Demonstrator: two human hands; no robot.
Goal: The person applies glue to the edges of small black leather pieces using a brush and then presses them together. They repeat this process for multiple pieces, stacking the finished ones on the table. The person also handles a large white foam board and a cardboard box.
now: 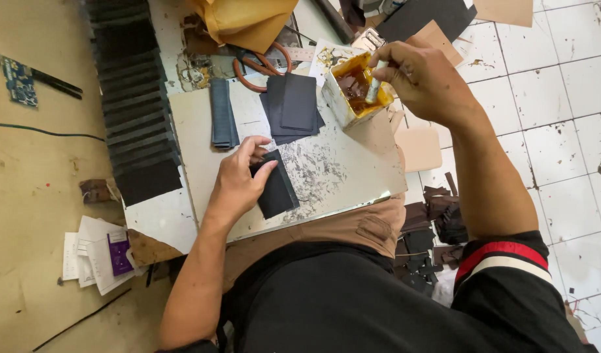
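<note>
Black leather piece [275,187] sits around 7 o'clock on the worktop [352,171], pinned flat under the left hand [238,183], fingers loosely spread. Right hand [423,78] up at 1 o'clock pinches a brush [373,88] dipped into the amber glue tub [354,88].

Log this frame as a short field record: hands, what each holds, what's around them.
left hand: presses a black rectangular piece flat on the work board
right hand: holds a brush handle dipped in an open container of amber glue
board also holds: stack of black pieces, folded dark piece
left of board: overlapping row of black pieces
behind: orange-handled scissors
</note>
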